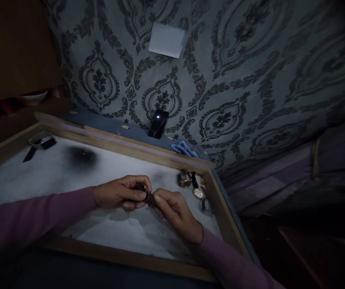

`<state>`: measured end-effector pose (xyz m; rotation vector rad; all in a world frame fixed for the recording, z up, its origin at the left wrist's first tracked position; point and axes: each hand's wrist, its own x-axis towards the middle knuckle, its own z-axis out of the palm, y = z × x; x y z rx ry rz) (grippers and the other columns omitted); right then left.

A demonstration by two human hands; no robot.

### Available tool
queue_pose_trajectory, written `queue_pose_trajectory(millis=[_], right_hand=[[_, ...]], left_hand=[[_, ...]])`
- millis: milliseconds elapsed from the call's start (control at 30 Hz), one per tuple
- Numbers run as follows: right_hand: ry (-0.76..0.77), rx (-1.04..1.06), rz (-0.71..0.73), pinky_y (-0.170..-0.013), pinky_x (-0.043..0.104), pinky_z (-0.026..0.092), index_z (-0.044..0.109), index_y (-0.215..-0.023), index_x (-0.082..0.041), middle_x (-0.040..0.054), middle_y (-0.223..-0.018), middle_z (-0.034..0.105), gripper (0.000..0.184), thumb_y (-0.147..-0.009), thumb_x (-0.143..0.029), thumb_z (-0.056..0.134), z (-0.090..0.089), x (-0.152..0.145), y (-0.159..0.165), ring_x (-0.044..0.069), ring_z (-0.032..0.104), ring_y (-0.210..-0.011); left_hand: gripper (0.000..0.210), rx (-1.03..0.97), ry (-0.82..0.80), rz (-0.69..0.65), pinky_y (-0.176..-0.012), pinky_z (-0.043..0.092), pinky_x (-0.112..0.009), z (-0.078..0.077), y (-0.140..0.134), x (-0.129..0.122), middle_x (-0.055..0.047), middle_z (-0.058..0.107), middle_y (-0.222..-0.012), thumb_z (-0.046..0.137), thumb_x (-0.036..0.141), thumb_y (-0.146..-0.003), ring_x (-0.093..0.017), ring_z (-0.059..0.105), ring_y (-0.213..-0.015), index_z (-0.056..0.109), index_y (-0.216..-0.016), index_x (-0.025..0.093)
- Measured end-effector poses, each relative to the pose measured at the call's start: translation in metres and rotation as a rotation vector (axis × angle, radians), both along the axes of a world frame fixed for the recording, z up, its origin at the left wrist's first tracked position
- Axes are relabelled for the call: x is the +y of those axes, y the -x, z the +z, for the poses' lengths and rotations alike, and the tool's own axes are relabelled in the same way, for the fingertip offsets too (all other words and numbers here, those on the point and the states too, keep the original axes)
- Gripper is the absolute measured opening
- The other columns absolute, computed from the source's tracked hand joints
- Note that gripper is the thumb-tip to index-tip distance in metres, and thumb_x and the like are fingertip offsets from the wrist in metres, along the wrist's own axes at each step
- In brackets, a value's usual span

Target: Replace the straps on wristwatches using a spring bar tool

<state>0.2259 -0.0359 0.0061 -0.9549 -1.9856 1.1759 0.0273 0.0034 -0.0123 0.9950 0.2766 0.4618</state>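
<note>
Over the white base of a wooden-framed tray (109, 230), both hands meet on one wristwatch (142, 188) with a dark brown strap. My left hand (124, 194) pinches the watch's case between thumb and fingers. Thumb and fingers of my right hand (176, 210) are closed on the strap (151, 199). The fingers cover much of the watch, so its dial cannot be made out clearly. To the right of the hands lie a bronze-coloured watch (184, 179), a gold watch with a pale dial (198, 193) and a dark strap or band (206, 207).
At the tray's far left lies another watch (43, 140) with a dark strap. A phone (158, 123) leans on the patterned wall behind the tray, with a blue cloth (184, 148) to its right. White paper (167, 40) is on the wall. Light is dim.
</note>
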Motion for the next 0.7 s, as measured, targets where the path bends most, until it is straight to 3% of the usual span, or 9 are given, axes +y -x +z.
queue_pose_trajectory(millis=[333, 700], right_hand=[[0.013, -0.021, 0.006, -0.05, 0.023, 0.03, 0.044, -0.062, -0.019, -0.0037, -0.055, 0.041, 0.046, -0.098, -0.047, 0.039, 0.0009, -0.0002, -0.0008, 0.009, 0.037, -0.051], [0.042, -0.043, 0.016, -0.051, 0.023, 0.03, 0.046, -0.062, -0.018, -0.0032, -0.055, 0.043, 0.05, -0.098, -0.051, 0.038, 0.0063, 0.0001, -0.0008, 0.009, 0.038, -0.05]], left_hand=[[0.02, -0.013, -0.031, -0.006, -0.041, 0.019, -0.016, -0.0003, 0.0011, 0.0013, 0.005, 0.052, -0.061, 0.064, 0.028, -0.086, -0.002, 0.029, -0.039, 0.048, -0.091, 0.017], [0.027, 0.025, -0.072, 0.009, -0.041, 0.02, -0.016, 0.0022, 0.0001, 0.0014, 0.007, 0.05, -0.058, 0.067, 0.036, -0.084, -0.003, 0.027, -0.038, 0.048, -0.09, 0.017]])
